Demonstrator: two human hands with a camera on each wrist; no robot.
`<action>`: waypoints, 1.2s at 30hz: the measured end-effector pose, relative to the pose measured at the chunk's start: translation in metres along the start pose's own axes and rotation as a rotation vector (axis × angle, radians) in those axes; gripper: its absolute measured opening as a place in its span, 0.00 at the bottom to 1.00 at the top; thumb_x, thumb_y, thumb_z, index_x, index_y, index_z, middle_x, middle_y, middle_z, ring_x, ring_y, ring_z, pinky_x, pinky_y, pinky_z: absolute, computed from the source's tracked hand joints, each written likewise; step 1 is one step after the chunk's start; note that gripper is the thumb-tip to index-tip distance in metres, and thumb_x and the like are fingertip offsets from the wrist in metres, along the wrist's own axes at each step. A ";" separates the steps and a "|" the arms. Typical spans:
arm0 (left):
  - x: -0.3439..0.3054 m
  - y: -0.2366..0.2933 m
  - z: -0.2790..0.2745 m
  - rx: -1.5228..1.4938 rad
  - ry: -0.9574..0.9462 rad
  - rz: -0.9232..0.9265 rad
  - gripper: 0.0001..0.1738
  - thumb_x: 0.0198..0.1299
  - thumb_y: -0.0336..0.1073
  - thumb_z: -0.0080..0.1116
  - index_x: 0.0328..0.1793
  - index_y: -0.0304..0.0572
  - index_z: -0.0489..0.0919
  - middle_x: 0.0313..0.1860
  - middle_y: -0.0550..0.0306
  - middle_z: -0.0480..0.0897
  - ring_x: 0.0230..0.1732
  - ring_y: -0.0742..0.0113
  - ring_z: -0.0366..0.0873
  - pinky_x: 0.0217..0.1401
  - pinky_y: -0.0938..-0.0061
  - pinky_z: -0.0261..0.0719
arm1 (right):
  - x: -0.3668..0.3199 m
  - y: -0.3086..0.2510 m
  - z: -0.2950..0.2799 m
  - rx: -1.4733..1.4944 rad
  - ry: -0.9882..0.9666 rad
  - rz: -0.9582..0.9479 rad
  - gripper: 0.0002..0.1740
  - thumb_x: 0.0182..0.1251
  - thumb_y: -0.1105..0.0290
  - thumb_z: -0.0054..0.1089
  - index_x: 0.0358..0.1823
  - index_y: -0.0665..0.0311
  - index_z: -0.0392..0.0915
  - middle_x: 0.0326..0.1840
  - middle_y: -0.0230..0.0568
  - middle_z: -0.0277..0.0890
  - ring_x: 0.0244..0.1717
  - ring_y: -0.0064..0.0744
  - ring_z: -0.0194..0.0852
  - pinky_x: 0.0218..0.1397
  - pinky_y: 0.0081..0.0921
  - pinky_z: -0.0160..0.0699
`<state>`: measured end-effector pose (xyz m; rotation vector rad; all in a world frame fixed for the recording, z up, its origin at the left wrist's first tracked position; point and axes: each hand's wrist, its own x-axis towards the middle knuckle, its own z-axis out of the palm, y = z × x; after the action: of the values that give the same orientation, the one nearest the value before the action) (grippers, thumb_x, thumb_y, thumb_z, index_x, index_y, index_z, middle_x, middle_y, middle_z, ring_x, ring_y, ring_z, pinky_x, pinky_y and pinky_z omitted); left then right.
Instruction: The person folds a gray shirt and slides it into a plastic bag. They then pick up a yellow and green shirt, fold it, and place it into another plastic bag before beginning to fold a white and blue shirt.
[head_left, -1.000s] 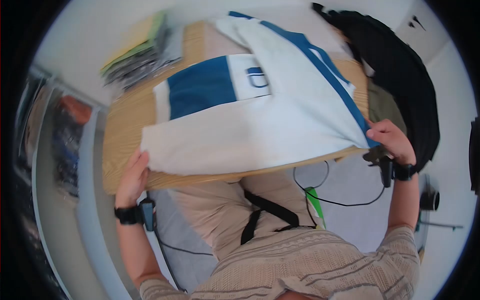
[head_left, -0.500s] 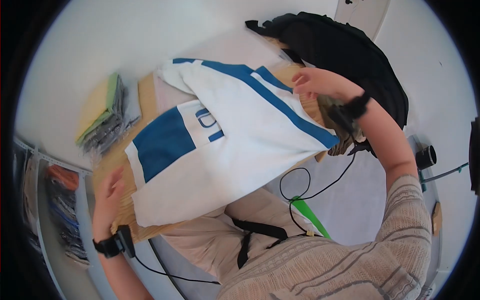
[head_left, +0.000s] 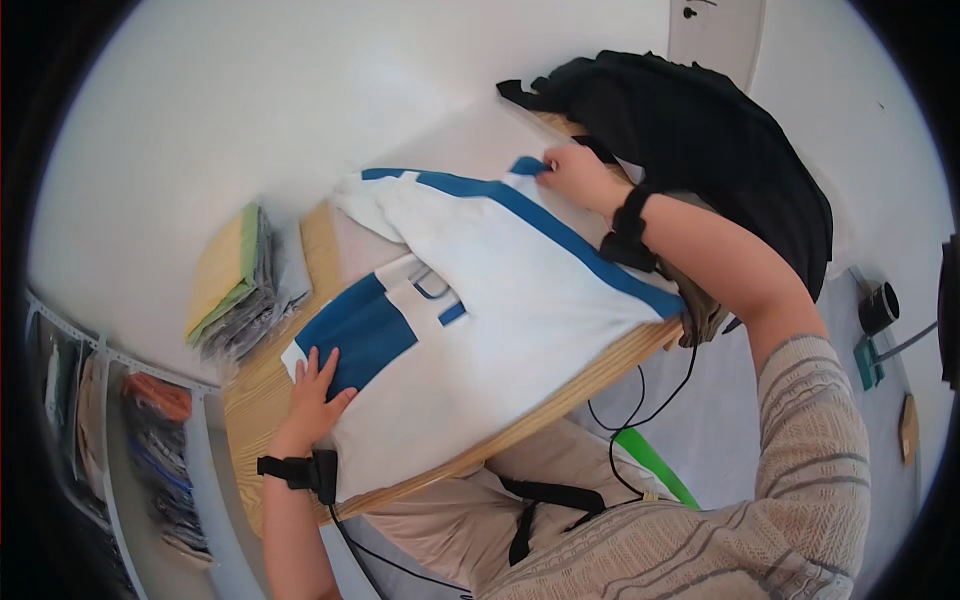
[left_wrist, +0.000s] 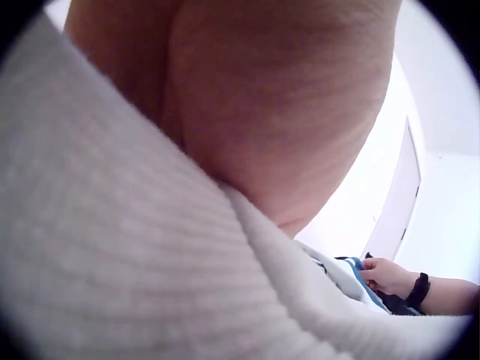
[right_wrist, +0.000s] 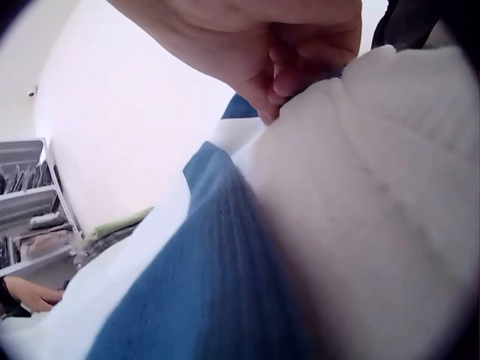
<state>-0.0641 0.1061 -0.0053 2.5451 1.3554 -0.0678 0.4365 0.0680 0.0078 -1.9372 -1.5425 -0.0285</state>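
Note:
A white and blue garment (head_left: 500,300) lies folded over on a wooden table (head_left: 250,420). The left hand (head_left: 315,405) rests with spread fingers on its blue panel at the near left. At the far right edge, the right hand (head_left: 585,180) pinches a blue-edged part of the cloth. In the right wrist view the thumb and fingers of the right hand (right_wrist: 277,60) grip the cloth (right_wrist: 352,180) from above. White ribbed fabric (left_wrist: 135,225) fills much of the left wrist view below the left hand (left_wrist: 262,97), whose fingertips are hidden there.
Bagged folded clothes (head_left: 235,285) are stacked at the table's far left. A black garment (head_left: 700,140) drapes over the far right side. Shelves with bagged clothes (head_left: 160,460) stand at the left. A cable (head_left: 690,370) hangs by the table's front edge at the right.
The right hand left the garment's near right corner, reached up and away, and now pinches its far right edge. The left hand let go of the near left corner and now lies on the blue panel.

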 end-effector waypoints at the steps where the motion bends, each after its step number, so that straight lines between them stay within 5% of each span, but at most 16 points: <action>1: 0.003 -0.003 0.003 0.042 0.031 -0.021 0.41 0.58 0.50 0.61 0.77 0.57 0.58 0.77 0.34 0.49 0.75 0.25 0.42 0.75 0.47 0.50 | 0.000 -0.001 0.004 0.003 -0.003 0.019 0.15 0.53 0.65 0.67 0.36 0.69 0.81 0.31 0.50 0.81 0.38 0.38 0.82 0.41 0.32 0.77; 3: 0.009 -0.004 0.005 0.050 0.017 -0.028 0.41 0.59 0.50 0.60 0.77 0.56 0.58 0.77 0.34 0.49 0.75 0.24 0.41 0.75 0.47 0.50 | 0.004 0.000 0.004 0.399 -0.086 0.167 0.10 0.57 0.68 0.63 0.36 0.67 0.82 0.30 0.46 0.81 0.36 0.34 0.82 0.39 0.30 0.77; 7: 0.002 -0.006 -0.002 -0.037 0.056 -0.048 0.40 0.60 0.47 0.59 0.77 0.50 0.57 0.77 0.38 0.51 0.76 0.30 0.44 0.76 0.51 0.48 | -0.009 0.004 -0.030 0.394 -0.258 0.279 0.08 0.59 0.69 0.62 0.36 0.65 0.82 0.29 0.39 0.81 0.33 0.27 0.80 0.37 0.26 0.76; 9: -0.020 0.001 -0.011 -0.343 0.167 0.026 0.38 0.60 0.39 0.60 0.75 0.45 0.59 0.77 0.44 0.55 0.77 0.39 0.47 0.77 0.53 0.47 | -0.040 0.003 -0.072 0.424 -0.499 0.141 0.11 0.66 0.67 0.58 0.43 0.67 0.80 0.32 0.33 0.80 0.32 0.20 0.74 0.36 0.20 0.75; 11: -0.056 0.036 -0.022 -0.270 0.180 0.063 0.36 0.58 0.36 0.60 0.74 0.44 0.62 0.76 0.46 0.57 0.77 0.41 0.48 0.77 0.53 0.48 | -0.082 -0.003 -0.108 0.343 -0.589 0.126 0.13 0.64 0.65 0.61 0.45 0.66 0.80 0.33 0.31 0.80 0.33 0.17 0.72 0.36 0.17 0.72; 15: -0.104 0.103 -0.023 -0.008 0.117 0.201 0.33 0.50 0.27 0.61 0.67 0.41 0.70 0.73 0.46 0.62 0.76 0.43 0.51 0.75 0.55 0.53 | -0.160 -0.002 -0.131 0.331 -0.464 0.113 0.16 0.55 0.71 0.69 0.46 0.63 0.80 0.29 0.26 0.74 0.28 0.13 0.64 0.31 0.14 0.63; 19: -0.117 0.116 0.006 -0.021 0.097 0.160 0.31 0.48 0.20 0.53 0.63 0.40 0.72 0.71 0.47 0.66 0.74 0.44 0.57 0.73 0.54 0.57 | -0.195 0.017 -0.108 0.448 -0.316 0.312 0.18 0.52 0.74 0.71 0.46 0.59 0.81 0.29 0.23 0.72 0.27 0.12 0.61 0.30 0.14 0.61; 21: -0.116 0.112 0.016 0.005 0.140 0.154 0.31 0.48 0.18 0.50 0.63 0.41 0.72 0.69 0.48 0.68 0.73 0.46 0.59 0.73 0.54 0.57 | -0.198 0.026 -0.094 0.556 -0.248 0.233 0.14 0.56 0.74 0.67 0.45 0.63 0.81 0.32 0.24 0.75 0.27 0.12 0.61 0.31 0.13 0.63; 24: -0.112 0.091 0.027 0.012 0.190 0.145 0.33 0.47 0.16 0.45 0.63 0.41 0.72 0.65 0.49 0.72 0.71 0.49 0.63 0.73 0.53 0.57 | -0.188 0.037 -0.098 0.709 -0.280 0.427 0.09 0.65 0.70 0.61 0.37 0.70 0.82 0.42 0.33 0.77 0.31 0.14 0.67 0.37 0.15 0.70; 28: -0.114 0.073 0.020 -0.031 0.207 0.165 0.35 0.45 0.15 0.43 0.64 0.40 0.72 0.63 0.50 0.75 0.70 0.50 0.65 0.74 0.52 0.55 | -0.185 0.047 -0.097 0.819 -0.295 0.298 0.09 0.63 0.72 0.60 0.40 0.70 0.81 0.52 0.34 0.75 0.40 0.19 0.71 0.47 0.17 0.70; 30: -0.116 0.080 0.018 -0.008 0.185 0.162 0.35 0.44 0.15 0.42 0.64 0.40 0.72 0.64 0.49 0.74 0.71 0.49 0.64 0.74 0.52 0.54 | -0.187 0.043 -0.107 0.344 -0.418 0.058 0.06 0.62 0.72 0.61 0.36 0.68 0.81 0.53 0.37 0.75 0.47 0.25 0.72 0.52 0.20 0.70; 31: -0.118 0.085 0.015 0.014 0.160 0.160 0.36 0.43 0.15 0.42 0.64 0.40 0.72 0.65 0.49 0.73 0.72 0.49 0.63 0.75 0.52 0.53 | -0.189 0.041 -0.108 0.346 -0.419 0.059 0.06 0.62 0.72 0.61 0.36 0.68 0.81 0.53 0.37 0.75 0.47 0.25 0.72 0.52 0.20 0.70; 33: -0.124 0.096 0.012 0.052 0.172 0.164 0.36 0.43 0.15 0.41 0.63 0.40 0.73 0.66 0.48 0.72 0.72 0.48 0.61 0.75 0.52 0.53 | -0.194 0.035 -0.111 0.048 -0.247 -0.122 0.05 0.60 0.72 0.61 0.36 0.65 0.78 0.50 0.37 0.77 0.48 0.28 0.72 0.52 0.24 0.70; 36: -0.130 0.103 0.008 0.090 0.188 0.160 0.35 0.43 0.16 0.42 0.62 0.40 0.74 0.69 0.47 0.69 0.73 0.46 0.59 0.75 0.52 0.52 | -0.197 0.008 -0.106 0.124 -0.057 0.089 0.08 0.63 0.70 0.61 0.40 0.65 0.76 0.42 0.33 0.78 0.42 0.24 0.72 0.46 0.22 0.70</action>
<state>-0.0521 -0.0560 0.0288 2.7857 1.2312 0.1470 0.4223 -0.1558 0.0082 -1.9208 -1.4573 0.1584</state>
